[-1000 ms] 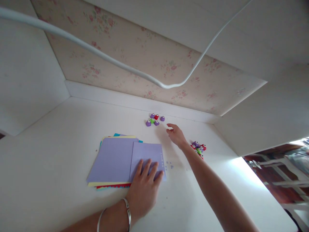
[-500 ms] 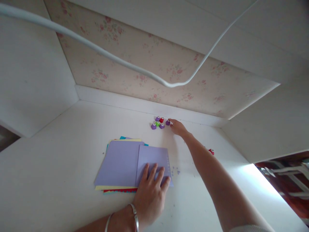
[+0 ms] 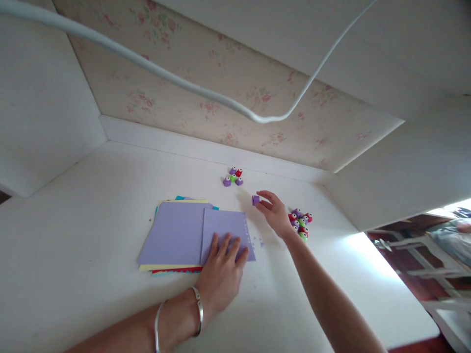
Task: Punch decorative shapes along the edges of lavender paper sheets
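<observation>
My left hand (image 3: pixel 221 277) lies with fingers spread on a folded purple sheet (image 3: pixel 224 223), holding it flat. Along that sheet's right edge runs a row of small punched holes, and tiny purple cut-outs (image 3: pixel 261 242) lie just beside it. Between thumb and fingers, my right hand (image 3: pixel 275 213) pinches a small purple paper punch (image 3: pixel 255 200) above the table, its purple end turned left. Beneath the folded sheet is a stack of coloured paper (image 3: pixel 172 235), purple on top, with yellow, red and blue edges showing.
Several purple, red and green punches (image 3: pixel 232 177) stand in a cluster near the back wall. Another cluster of punches (image 3: pixel 302 223) sits right, partly behind my right wrist. A white cable (image 3: pixel 206 103) hangs across the upper view. White panels (image 3: pixel 40 98) flank the white table (image 3: pixel 91 230).
My right hand has drawn the purple punch away from the back cluster, toward me and the folded sheet. The right-hand cluster shows more now. My left hand stays on the paper.
</observation>
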`<state>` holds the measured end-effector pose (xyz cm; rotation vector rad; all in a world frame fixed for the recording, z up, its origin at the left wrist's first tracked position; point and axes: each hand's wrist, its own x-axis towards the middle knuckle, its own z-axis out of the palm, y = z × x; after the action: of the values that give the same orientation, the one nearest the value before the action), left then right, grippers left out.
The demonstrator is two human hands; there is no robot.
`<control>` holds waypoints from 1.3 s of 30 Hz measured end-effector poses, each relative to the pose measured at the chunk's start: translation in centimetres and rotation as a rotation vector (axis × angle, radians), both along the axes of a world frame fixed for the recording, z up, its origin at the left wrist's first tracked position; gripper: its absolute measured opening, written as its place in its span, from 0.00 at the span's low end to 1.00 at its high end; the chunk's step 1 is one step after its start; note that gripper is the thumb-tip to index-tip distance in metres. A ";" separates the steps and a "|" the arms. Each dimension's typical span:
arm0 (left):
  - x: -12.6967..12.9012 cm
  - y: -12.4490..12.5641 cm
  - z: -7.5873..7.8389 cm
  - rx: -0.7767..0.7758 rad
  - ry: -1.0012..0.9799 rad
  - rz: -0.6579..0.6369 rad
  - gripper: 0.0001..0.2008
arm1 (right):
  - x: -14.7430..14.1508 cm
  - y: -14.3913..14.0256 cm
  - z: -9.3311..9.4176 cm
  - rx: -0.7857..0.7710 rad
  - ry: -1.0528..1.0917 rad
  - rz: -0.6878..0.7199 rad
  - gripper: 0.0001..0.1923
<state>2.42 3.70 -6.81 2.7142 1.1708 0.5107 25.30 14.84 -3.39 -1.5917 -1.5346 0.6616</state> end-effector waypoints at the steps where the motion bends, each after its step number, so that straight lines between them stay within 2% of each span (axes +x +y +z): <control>1: 0.0 0.0 0.2 -0.004 0.000 0.005 0.21 | -0.2 -1.9 -0.2 0.006 0.176 0.033 0.24; 3: 0.0 0.0 0.4 -0.008 0.001 0.007 0.21 | -0.5 -5.2 -0.5 -0.021 0.382 0.052 0.25; 5: 0.0 0.0 0.6 0.000 0.002 0.008 0.21 | -0.6 -7.6 -0.8 -0.024 0.473 0.066 0.24; 9: -0.1 0.0 0.4 0.033 -0.003 0.013 0.21 | -0.7 -9.6 -1.5 0.039 0.450 0.109 0.17; 12: -0.1 0.0 0.2 0.045 -0.011 0.016 0.22 | -0.5 -10.0 -2.0 0.059 0.384 0.157 0.15; 19: 0.1 0.0 0.0 0.040 -0.056 0.016 0.19 | 0.9 -11.1 -1.9 -0.045 0.338 0.243 0.13; 28: 0.0 -0.1 0.1 0.067 -0.047 -0.009 0.20 | 1.2 -11.1 -2.3 -0.079 0.155 0.234 0.12; 39: -0.1 -0.1 0.3 0.124 -0.048 -0.034 0.20 | 1.0 -11.1 -2.4 -0.093 0.109 0.206 0.13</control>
<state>2.28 3.61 -6.50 2.8027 1.1143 0.6612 26.31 3.75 -5.80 -1.4511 -1.6193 0.9301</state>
